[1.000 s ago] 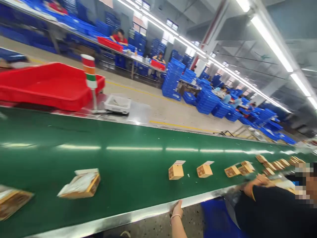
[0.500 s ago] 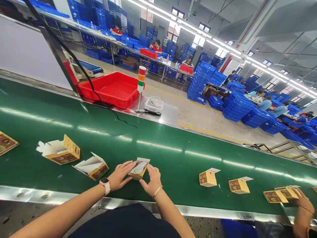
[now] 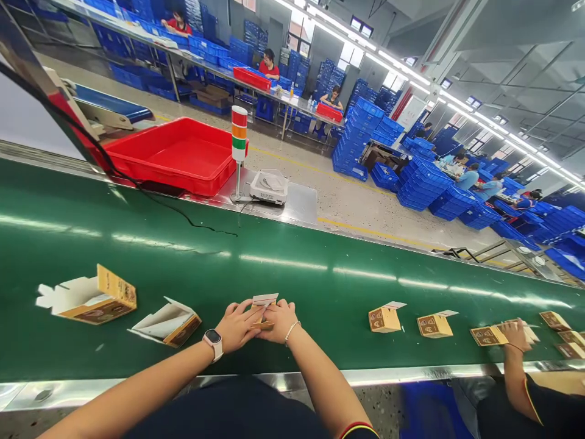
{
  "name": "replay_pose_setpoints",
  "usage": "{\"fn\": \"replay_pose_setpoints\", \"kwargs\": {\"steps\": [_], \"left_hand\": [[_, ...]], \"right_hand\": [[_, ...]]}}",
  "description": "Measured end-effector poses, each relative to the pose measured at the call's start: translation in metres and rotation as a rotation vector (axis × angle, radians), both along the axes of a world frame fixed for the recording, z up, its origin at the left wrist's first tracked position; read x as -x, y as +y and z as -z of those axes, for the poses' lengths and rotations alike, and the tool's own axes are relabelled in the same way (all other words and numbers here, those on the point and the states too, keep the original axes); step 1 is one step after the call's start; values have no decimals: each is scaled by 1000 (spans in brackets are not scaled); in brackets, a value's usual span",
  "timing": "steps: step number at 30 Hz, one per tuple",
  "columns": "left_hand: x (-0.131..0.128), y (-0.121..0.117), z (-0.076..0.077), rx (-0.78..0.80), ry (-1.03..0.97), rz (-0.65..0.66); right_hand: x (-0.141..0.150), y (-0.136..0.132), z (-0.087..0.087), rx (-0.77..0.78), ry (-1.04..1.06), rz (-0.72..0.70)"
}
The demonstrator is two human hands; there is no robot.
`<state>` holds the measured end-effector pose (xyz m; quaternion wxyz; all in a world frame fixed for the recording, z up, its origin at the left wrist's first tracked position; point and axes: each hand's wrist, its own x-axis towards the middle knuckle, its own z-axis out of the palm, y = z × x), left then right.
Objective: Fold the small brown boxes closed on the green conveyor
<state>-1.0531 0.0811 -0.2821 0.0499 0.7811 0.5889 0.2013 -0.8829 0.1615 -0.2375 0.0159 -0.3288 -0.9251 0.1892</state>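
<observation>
A small printed cardboard box (image 3: 264, 318) stands on the green conveyor belt (image 3: 315, 305), with its white-backed flap raised. My left hand (image 3: 236, 326), wearing a white smartwatch, presses against its left side. My right hand (image 3: 280, 321), with a thin bracelet, grips its right side, and my fingers hide most of the box. Two open cartons (image 3: 88, 297) (image 3: 167, 322) lie to the left. Two more boxes (image 3: 384, 319) (image 3: 434, 325) stand to the right. Farther right, a co-worker's hand (image 3: 517, 335) rests on a flattened box (image 3: 489, 335).
A red tray (image 3: 171, 155), a stack light (image 3: 238, 134) and a white scale (image 3: 269, 186) stand beyond the belt. A black cable (image 3: 169, 207) trails across it. Stacked blue crates (image 3: 423, 183) and seated workers fill the floor beyond.
My hands have closed in on the small box and now nearly meet over it. The view has shifted slightly, and the co-worker's hand has moved onto a flattened box.
</observation>
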Motion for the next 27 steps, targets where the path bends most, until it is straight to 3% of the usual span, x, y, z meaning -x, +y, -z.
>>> {"fn": "replay_pose_setpoints", "kwargs": {"steps": [3,7,12,15,17,20,22,24,27], "left_hand": [[-7,7,0,21,-17,0],[-14,11,-1,36,-27,35],[-28,17,-2,29,-52,8],[-35,23,-4,35,-64,19],[-39,28,-6,75,-87,4],[-46,34,-6,216,-171,-26],[-50,35,-4,253,-275,-62],[-55,33,-1,178,-385,-121],[-60,30,-3,126,-427,-152]], "right_hand": [[-17,-4,7,-24,118,1],[-39,-12,14,-77,305,125],[-45,-5,11,-76,101,86],[-44,4,16,-54,154,64],[-46,7,26,5,365,156],[-51,8,45,66,676,410],[-57,5,56,53,740,565],[-62,0,63,35,759,668],[-63,-9,68,46,798,738]]}}
